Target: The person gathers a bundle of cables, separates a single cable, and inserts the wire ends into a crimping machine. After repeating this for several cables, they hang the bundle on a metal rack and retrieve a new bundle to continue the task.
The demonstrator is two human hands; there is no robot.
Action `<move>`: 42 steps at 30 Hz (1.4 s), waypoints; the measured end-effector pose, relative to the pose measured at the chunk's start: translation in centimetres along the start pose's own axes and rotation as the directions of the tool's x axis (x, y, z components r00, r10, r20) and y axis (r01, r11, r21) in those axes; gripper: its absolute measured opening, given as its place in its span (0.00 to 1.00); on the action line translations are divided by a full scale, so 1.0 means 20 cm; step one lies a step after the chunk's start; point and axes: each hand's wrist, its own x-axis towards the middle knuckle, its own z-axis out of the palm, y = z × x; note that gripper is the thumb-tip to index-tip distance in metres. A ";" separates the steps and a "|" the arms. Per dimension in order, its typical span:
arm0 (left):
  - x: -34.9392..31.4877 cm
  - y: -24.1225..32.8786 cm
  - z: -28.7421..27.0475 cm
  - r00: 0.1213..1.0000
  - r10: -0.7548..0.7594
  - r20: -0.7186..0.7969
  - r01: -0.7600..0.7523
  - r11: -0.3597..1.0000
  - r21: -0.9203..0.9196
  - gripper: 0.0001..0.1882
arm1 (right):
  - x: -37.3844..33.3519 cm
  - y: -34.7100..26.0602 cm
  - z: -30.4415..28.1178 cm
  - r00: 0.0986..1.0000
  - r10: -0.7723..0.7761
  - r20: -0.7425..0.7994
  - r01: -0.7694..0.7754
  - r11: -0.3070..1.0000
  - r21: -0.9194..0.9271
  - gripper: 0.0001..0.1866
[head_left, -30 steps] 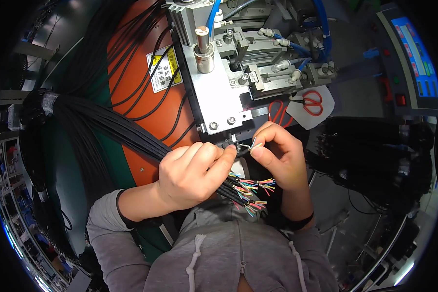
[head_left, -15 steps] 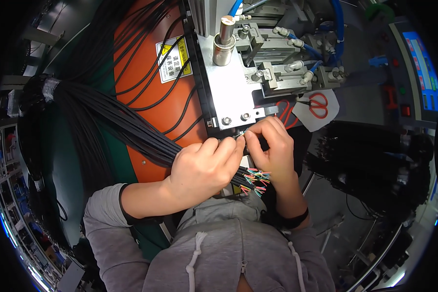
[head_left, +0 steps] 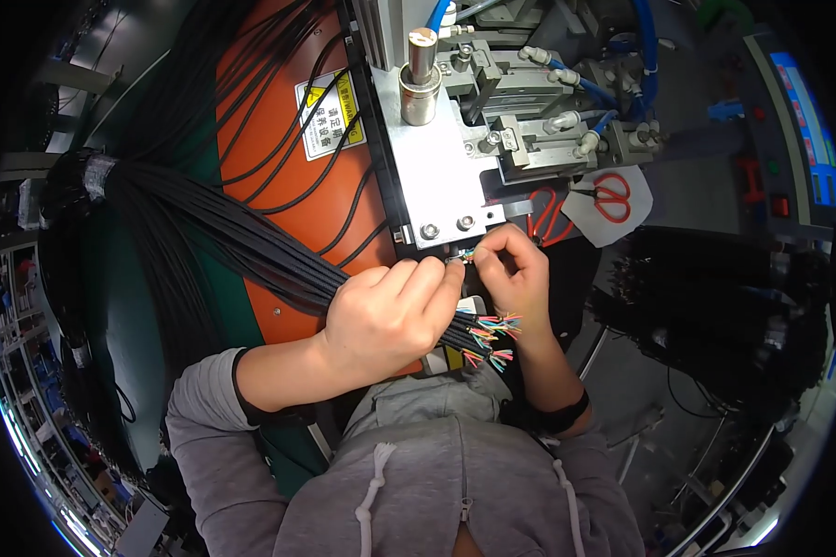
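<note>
My left hand (head_left: 388,311) is closed over a bundle of black cables (head_left: 251,252), its thumb and forefinger pinched at a single cable end just below the metal plate (head_left: 437,176). Out from under this hand stick the bundle's stripped ends, a fan of thin coloured wires (head_left: 492,336). My right hand (head_left: 515,278) meets the left one there, thumb and forefinger pressed together on small coloured wires (head_left: 468,254) at the plate's lower edge. The fingertips hide most of that cable end.
Pneumatic cylinders with blue hoses (head_left: 608,97) stand behind the plate. Red-handled scissors (head_left: 611,198) lie at the right on a pale sheet. Loose black cables cross the orange machine panel (head_left: 279,223). More dark cable bundles (head_left: 706,316) hang at the right, below a lit screen (head_left: 806,130).
My right hand has shifted slightly, its fingertips now on coloured wires that show more clearly. The left hand keeps its grip on the cables.
</note>
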 end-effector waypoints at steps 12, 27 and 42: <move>-0.02 0.02 -0.05 0.991 -0.103 0.084 0.100 0.994 0.037 0.11 | 0.01 -0.02 0.01 1.000 0.003 -0.006 -0.004 0.999 -0.049 0.04; 0.08 -0.06 -0.09 0.952 0.074 -0.297 -0.138 0.969 -0.203 0.12 | -0.01 -0.14 -0.14 0.918 -0.385 0.095 0.364 0.913 0.187 0.08; 0.02 -0.07 -0.08 0.959 -0.027 -0.283 -0.076 0.935 -0.346 0.10 | 0.00 -0.23 0.05 0.865 -0.488 -0.112 0.499 0.860 0.106 0.10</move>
